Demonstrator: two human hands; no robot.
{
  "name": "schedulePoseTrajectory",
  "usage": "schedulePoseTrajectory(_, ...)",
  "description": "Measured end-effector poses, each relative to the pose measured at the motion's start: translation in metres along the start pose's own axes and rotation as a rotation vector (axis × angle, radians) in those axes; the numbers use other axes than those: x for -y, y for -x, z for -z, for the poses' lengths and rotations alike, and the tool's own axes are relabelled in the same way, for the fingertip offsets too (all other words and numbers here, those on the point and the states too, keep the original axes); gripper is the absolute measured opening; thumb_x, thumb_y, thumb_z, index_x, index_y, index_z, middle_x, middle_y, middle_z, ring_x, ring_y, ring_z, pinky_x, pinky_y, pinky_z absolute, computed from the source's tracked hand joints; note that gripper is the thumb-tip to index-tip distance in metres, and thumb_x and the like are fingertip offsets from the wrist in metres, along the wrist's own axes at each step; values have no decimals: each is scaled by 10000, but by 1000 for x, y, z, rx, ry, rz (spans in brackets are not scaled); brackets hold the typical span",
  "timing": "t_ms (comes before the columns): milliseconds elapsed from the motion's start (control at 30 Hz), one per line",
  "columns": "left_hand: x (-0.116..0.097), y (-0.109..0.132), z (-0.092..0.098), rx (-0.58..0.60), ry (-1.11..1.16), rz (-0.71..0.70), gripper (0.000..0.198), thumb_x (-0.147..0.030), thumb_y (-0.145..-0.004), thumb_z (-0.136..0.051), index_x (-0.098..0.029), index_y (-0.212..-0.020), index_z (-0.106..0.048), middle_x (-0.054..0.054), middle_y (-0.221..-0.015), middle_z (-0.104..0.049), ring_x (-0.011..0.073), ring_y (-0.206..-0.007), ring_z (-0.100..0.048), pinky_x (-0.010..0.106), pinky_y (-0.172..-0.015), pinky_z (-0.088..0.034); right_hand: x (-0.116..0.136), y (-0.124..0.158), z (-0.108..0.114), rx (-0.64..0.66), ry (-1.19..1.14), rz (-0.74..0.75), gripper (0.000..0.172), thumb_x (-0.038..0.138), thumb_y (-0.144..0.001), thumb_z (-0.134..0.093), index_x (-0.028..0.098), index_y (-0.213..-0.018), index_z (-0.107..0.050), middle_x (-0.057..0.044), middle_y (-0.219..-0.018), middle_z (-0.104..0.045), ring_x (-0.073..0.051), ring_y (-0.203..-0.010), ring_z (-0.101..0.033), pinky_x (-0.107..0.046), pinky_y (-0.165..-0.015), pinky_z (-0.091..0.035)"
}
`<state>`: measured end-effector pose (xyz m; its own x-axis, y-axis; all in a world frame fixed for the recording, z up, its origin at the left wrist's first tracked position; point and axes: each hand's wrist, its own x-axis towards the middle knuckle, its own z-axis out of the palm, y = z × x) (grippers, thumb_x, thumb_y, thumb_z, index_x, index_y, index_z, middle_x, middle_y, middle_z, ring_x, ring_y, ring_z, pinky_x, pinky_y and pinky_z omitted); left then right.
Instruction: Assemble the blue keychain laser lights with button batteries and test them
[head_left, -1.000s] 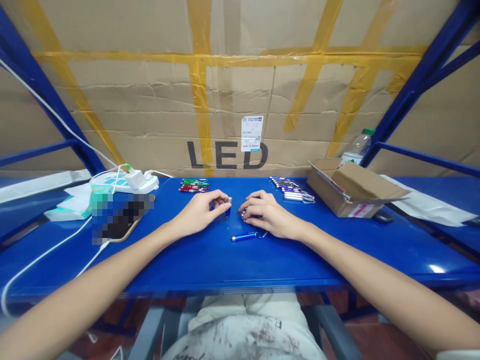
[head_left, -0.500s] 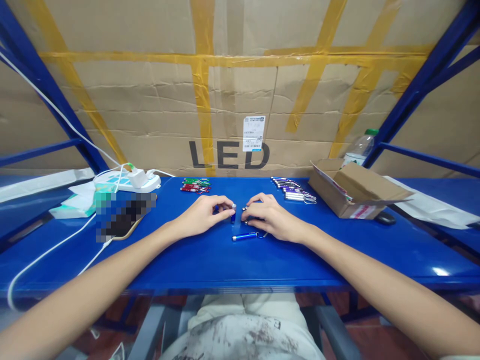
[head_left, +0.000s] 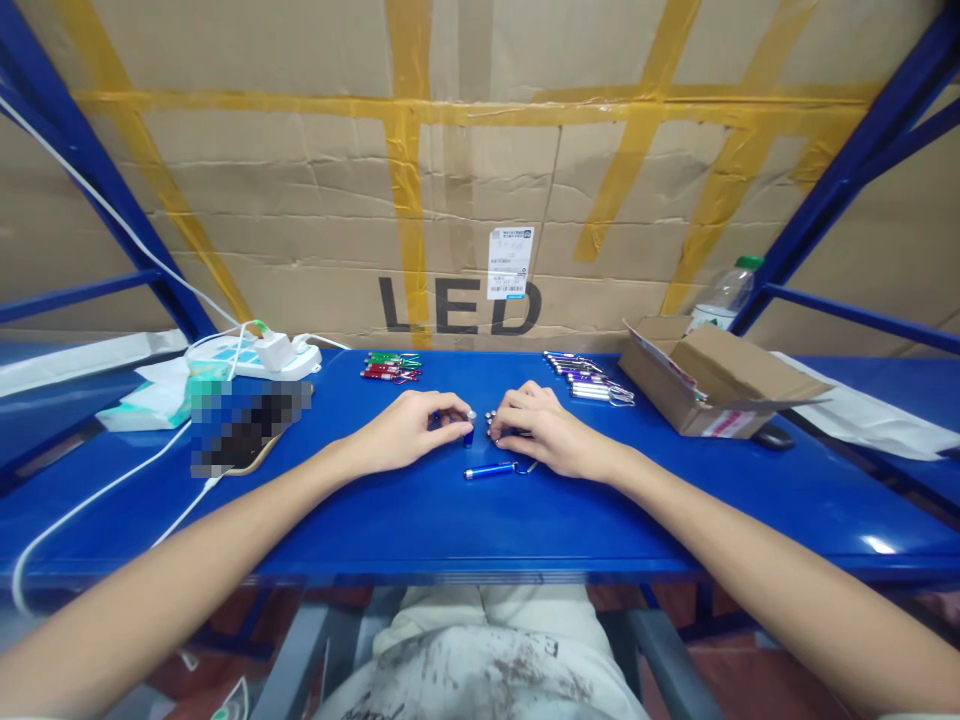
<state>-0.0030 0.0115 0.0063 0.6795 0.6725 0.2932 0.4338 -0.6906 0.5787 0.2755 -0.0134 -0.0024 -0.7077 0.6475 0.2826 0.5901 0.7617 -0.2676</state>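
The left hand (head_left: 405,432) pinches a small blue keychain torch (head_left: 468,432); the right hand (head_left: 544,435) curls shut over a metal piece I can't make out. Another blue torch (head_left: 489,469) lies just before them on the bench (head_left: 450,530), torch rows (head_left: 589,380) and a cardboard box (head_left: 712,385) behind.

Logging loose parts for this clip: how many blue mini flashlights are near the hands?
2 visible. One blue flashlight is pinched in the left hand; another blue flashlight lies on the table by the right hand, which may hide more.

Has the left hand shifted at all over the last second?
Yes. The left hand has slid slightly right, closing on the right hand, judged against the blue keychain flashlight lying on the table.
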Motion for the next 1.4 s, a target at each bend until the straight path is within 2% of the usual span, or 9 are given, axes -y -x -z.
schedulePoseTrajectory(133, -1, 0, -2, 18, 16, -14, 262, -411, -1030, -669, -209, -1170, -759, 18, -1009, -785, 163, -834, -680, 274, -808, -507, 2, 1, 0, -26, -21, -10, 104, 261, -1108, -578, 243, -1085, -679, -73, -1117, -694, -274, -1050, -524, -425, -916, -416)
schedulePoseTrajectory(300, -3, 1, -5, 34, 35, -17, 227, -380, -1027, -679, -221, -1176, -745, -2, -963, -769, 144, -785, -658, 250, -738, -486, 4, -1, 0, -221, -229, -63, 50, 253, -1079, -608, 237, -1040, -635, -42, -1060, -717, -236, -1011, -611, -390, -917, -474)
schedulePoseTrajectory(400, -6, 1, -6, 61, 50, -36, 216, -356, -1024, -687, -225, -1189, -733, -7, -964, -764, 134, -769, -649, 241, -718, -477, 6, -2, 1, -283, -321, -56, 66, 254, -1023, -685, 241, -966, -656, -27, -1014, -740, -230, -981, -642, -379, -904, -493)
schedulePoseTrajectory(567, -8, 1, -6, 97, 71, -59, 195, -324, -1007, -711, -213, -1166, -728, -6, -967, -766, 130, -781, -657, 237, -742, -480, 10, -2, 3, -305, -359, -31, 123, 293, -988, -770, 243, -1086, -716, -30, -1019, -758, -227, -948, -659, -380, -894, -502)
schedulePoseTrajectory(733, -8, 1, -7, 122, 107, -61, 163, -291, -999, -708, -208, -1137, -730, 3, -1013, -781, 141, -847, -684, 234, -767, -492, 15, -2, 3, -337, -241, 88, 139, 360, -1025, -755, 233, -981, -720, -27, -911, -729, -220, -889, -612, -380, -871, -470)
schedulePoseTrajectory(900, -8, 1, -7, 150, 134, -98, 167, -297, -996, -708, -192, -1117, -755, 34, -1057, -795, 155, -880, -695, 237, -759, -504, 19, 0, 3, -345, -185, 179, 80, 301, -1081, -667, 235, -1071, -712, -55, -1031, -739, -234, -991, -621, -398, -913, -461)
schedulePoseTrajectory(1000, -7, 1, -8, 146, 146, -83, 178, -319, -997, -709, -191, -1113, -756, 38, -1068, -804, 161, -895, -708, 242, -763, -507, 24, 1, 4, -343, -194, 157, 81, 267, -1086, -641, 249, -1115, -714, -59, -1073, -748, -241, -1020, -634, -411, -944, -471)
schedulePoseTrajectory(1133, -6, 0, -10, 109, 146, -17, 200, -357, -985, -730, -195, -1099, -755, 15, -967, -795, 159, -825, -698, 250, -747, -502, 31, 1, 4, -320, -273, 48, 144, 290, -1039, -690, 255, -1179, -697, -65, -1091, -758, -244, -987, -638, -404, -906, -515)
schedulePoseTrajectory(1400, -8, 1, -11, 121, 164, -18, 232, -362, -993, -713, -196, -1149, -759, 21, -965, -793, 157, -814, -687, 250, -743, -500, 25, 0, 0, -302, -335, 52, 94, 320, -1007, -758, 245, -1062, -755, -49, -1017, -768, -238, -958, -644, -400, -903, -512)
